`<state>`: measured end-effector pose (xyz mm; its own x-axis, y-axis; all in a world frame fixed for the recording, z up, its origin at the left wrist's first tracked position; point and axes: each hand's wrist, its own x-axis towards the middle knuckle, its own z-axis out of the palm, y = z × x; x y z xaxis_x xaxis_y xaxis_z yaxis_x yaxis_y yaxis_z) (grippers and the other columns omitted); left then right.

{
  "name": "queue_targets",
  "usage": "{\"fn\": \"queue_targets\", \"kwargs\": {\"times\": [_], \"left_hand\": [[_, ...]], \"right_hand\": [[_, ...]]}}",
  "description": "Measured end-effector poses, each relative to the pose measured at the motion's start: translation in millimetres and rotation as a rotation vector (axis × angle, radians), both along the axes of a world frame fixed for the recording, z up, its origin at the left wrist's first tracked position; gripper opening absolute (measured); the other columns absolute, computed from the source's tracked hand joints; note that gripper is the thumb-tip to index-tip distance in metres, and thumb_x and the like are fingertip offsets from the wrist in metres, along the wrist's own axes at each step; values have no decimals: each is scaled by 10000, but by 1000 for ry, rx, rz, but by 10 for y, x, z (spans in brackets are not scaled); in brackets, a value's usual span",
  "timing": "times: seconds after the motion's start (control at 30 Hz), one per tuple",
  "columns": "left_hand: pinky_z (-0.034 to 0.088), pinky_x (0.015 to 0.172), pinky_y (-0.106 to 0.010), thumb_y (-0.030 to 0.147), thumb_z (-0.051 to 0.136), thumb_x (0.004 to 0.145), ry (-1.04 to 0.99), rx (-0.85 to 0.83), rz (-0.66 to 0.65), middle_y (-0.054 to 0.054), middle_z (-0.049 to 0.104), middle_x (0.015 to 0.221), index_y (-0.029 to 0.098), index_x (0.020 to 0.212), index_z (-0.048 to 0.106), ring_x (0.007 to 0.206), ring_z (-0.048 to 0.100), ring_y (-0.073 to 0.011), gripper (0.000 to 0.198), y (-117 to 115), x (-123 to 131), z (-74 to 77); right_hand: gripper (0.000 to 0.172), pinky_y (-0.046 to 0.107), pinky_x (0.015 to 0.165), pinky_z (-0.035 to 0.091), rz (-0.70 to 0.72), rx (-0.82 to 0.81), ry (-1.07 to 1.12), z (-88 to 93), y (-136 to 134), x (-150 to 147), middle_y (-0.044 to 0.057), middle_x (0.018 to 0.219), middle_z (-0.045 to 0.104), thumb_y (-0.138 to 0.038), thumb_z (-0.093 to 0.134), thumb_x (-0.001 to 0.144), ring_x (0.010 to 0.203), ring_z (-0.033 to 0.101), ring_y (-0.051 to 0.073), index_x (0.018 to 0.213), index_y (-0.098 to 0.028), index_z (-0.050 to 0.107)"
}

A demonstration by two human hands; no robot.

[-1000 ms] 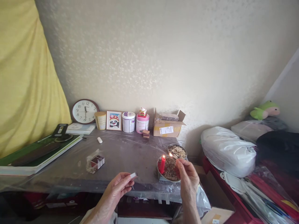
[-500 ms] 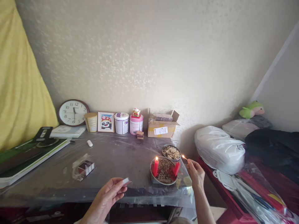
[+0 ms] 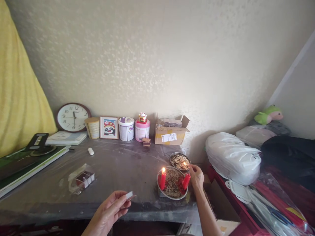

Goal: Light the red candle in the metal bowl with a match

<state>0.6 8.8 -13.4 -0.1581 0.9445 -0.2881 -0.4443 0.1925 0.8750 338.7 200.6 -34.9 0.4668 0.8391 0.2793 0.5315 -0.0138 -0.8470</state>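
Note:
My left hand (image 3: 114, 208) is closed around a small matchbox (image 3: 129, 195) above the front edge of the table. Between the fingertips of my right hand (image 3: 197, 177) is a burning match (image 3: 186, 165), its flame just above the right candle (image 3: 186, 181). That candle is red, leans a little, and shows no clear flame of its own. The left red candle (image 3: 162, 179) burns upright. Both stand in a round metal dish (image 3: 174, 198) with a grainy brown and red filling. Behind it, partly covered by my fingers, sits a dish of matchsticks (image 3: 177, 159).
A plastic-wrapped pack of matchboxes (image 3: 85, 179) lies on the left of the table (image 3: 118, 170). Along the wall stand a clock (image 3: 73, 117), a panda picture (image 3: 109, 127), tubs (image 3: 126, 129) and a cardboard box (image 3: 169, 135). White bags (image 3: 232, 157) sit at right.
My right hand has moved left with the burning match, bringing the flame from beside the dishes to above the right candle. My left hand still holds the matchbox. The view has shifted slightly.

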Motion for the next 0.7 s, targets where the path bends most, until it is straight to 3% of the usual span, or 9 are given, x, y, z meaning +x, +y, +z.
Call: {"fn": "queue_targets", "kwargs": {"times": [0.1,0.27,0.47,0.6,0.7], "left_hand": [[511,726,-310,496,809,594,14,7,50,-46,762,783,218,774,718,796,675,-224,344,-4,23,3],[517,703,-308,496,838,550,-13,-27,0,-55,763,777,210,756,720,793,679,-230,371,37,-10,-49],[512,672,-258,490,842,562,-28,-18,38,-22,759,714,224,747,710,729,679,-177,350,28,19,-56],[518,684,-274,503,838,559,-20,-27,53,-25,763,743,228,761,714,741,686,-186,363,9,3,-58],[520,684,-287,512,833,554,-14,-25,58,-30,760,747,229,750,716,748,685,-201,364,1,-12,-75]], "right_hand": [[203,348,784,497,19,-27,-81,-9,80,-40,5,845,678,-346,635,881,792,642,154,835,-149,654],[208,340,775,506,54,-52,-172,4,173,-126,11,878,666,-342,623,895,799,630,146,814,-152,638],[200,315,730,471,67,37,-105,80,167,-162,-3,783,642,-348,673,829,715,595,141,753,-164,650],[354,307,672,425,-34,172,40,288,-41,-9,34,718,638,-523,664,719,686,576,193,702,-170,675],[477,291,633,415,-117,280,152,532,-415,64,28,694,621,-630,548,766,649,538,181,780,-165,654]]}}
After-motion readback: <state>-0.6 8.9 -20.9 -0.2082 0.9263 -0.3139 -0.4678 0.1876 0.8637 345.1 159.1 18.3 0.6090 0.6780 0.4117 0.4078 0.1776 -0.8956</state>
